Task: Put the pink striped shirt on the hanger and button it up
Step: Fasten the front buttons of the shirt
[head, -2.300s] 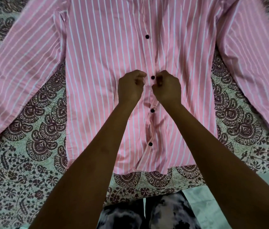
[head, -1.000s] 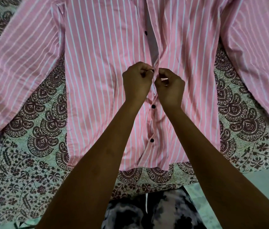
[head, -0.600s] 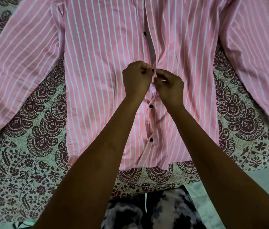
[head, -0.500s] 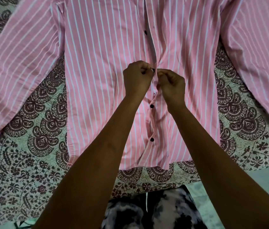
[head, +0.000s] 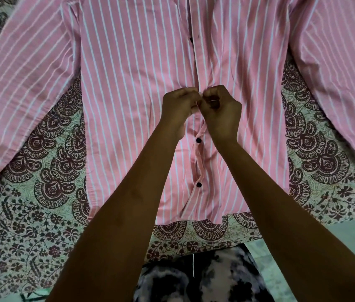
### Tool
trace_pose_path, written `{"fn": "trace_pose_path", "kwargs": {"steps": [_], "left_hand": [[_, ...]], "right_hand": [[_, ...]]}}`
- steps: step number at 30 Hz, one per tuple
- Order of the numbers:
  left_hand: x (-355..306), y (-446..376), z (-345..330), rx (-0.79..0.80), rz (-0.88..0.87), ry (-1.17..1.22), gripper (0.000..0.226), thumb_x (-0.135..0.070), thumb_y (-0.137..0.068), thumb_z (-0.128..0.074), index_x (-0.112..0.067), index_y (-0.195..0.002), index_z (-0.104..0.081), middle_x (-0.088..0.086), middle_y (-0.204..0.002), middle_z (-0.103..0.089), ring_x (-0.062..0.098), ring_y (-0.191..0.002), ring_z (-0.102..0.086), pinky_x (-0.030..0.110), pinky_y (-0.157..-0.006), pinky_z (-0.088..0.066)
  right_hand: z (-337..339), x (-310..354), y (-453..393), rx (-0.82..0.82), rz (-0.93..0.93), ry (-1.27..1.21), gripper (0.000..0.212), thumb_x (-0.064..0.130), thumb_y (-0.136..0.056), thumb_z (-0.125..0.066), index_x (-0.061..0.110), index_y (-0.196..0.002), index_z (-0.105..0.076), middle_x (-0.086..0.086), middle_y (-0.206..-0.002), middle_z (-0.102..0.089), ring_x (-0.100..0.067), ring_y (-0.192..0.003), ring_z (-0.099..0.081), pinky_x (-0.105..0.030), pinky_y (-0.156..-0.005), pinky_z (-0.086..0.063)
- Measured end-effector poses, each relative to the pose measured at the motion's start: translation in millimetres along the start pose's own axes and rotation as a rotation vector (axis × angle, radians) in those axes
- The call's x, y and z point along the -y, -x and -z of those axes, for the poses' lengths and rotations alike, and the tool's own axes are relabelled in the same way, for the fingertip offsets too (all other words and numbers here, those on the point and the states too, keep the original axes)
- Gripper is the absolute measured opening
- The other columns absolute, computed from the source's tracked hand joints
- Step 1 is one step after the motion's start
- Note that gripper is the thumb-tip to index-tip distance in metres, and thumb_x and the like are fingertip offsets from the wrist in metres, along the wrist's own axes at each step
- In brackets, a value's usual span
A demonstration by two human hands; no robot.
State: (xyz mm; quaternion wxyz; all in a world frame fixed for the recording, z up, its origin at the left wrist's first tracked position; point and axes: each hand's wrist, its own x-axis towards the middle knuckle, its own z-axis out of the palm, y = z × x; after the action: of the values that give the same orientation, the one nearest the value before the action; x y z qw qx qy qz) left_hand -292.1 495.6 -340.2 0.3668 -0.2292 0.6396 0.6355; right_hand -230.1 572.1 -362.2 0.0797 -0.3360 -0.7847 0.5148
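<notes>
The pink striped shirt [head: 133, 88] lies flat, front up, on a patterned bedsheet [head: 48, 171], sleeves spread to both sides. My left hand [head: 180, 107] and my right hand [head: 221, 112] meet at the middle of the front placket, fingers pinched on the two fabric edges; the button between them is hidden. Below my hands two black buttons [head: 198, 140] are fastened. Above them the placket edges lie nearly together, with a dark button partly showing near the top. No hanger is in view.
The bedsheet has dark paisley and floral print. A plain pale-green surface [head: 350, 243] shows at the lower right. My legs in dark mottled trousers [head: 196, 277] are at the bottom edge, close to the shirt hem.
The gap in the placket above my hands has narrowed. My right hand has curled tighter against my left at the same spot on the placket.
</notes>
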Motion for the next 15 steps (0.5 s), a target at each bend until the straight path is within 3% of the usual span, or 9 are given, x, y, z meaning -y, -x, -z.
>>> {"fn": "trace_pose_path", "kwargs": {"steps": [5,10,13,15], "left_hand": [[0.8,-4.3,-1.1,-0.022,-0.019,-0.007,0.008,0.002,-0.083,-0.061,-0.003,-0.089,-0.063,0.007,-0.076,-0.063,0.015,-0.073,-0.062,0.019,-0.068,-0.054],[3.8,-11.0,1.2,-0.082,-0.099,-0.146,0.008,-0.005,-0.084,-0.063,-0.008,-0.091,-0.064,0.001,-0.076,-0.062,0.012,-0.071,-0.059,0.019,-0.066,-0.051],[7.1,-15.2,2.6,-0.133,-0.171,-0.242,0.007,-0.005,-0.082,-0.063,-0.009,-0.087,-0.063,0.004,-0.079,-0.064,0.017,-0.076,-0.062,0.032,-0.079,-0.053],[7.7,-16.6,4.9,-0.114,-0.189,-0.296,0.007,-0.004,-0.082,-0.061,-0.01,-0.085,-0.063,0.006,-0.079,-0.064,0.018,-0.076,-0.062,0.033,-0.078,-0.054]], "right_hand": [[-6.8,2.2,2.4,-0.038,0.004,0.019,0.013,0.012,-0.082,-0.065,0.003,-0.09,-0.059,0.005,-0.075,-0.064,-0.01,-0.069,-0.065,-0.025,-0.067,-0.054],[-9.0,3.4,2.8,-0.039,0.029,-0.015,0.012,0.007,-0.081,-0.065,0.003,-0.092,-0.062,0.008,-0.078,-0.063,0.0,-0.068,-0.062,-0.012,-0.068,-0.05],[-8.5,2.8,1.7,-0.007,-0.064,-0.107,0.013,0.005,-0.079,-0.067,0.004,-0.091,-0.063,0.008,-0.077,-0.063,0.006,-0.067,-0.061,-0.011,-0.07,-0.049],[-5.6,2.6,-2.2,0.039,-0.213,-0.283,0.009,0.003,-0.077,-0.065,0.006,-0.085,-0.064,0.002,-0.075,-0.065,-0.005,-0.07,-0.063,-0.022,-0.071,-0.054]]}}
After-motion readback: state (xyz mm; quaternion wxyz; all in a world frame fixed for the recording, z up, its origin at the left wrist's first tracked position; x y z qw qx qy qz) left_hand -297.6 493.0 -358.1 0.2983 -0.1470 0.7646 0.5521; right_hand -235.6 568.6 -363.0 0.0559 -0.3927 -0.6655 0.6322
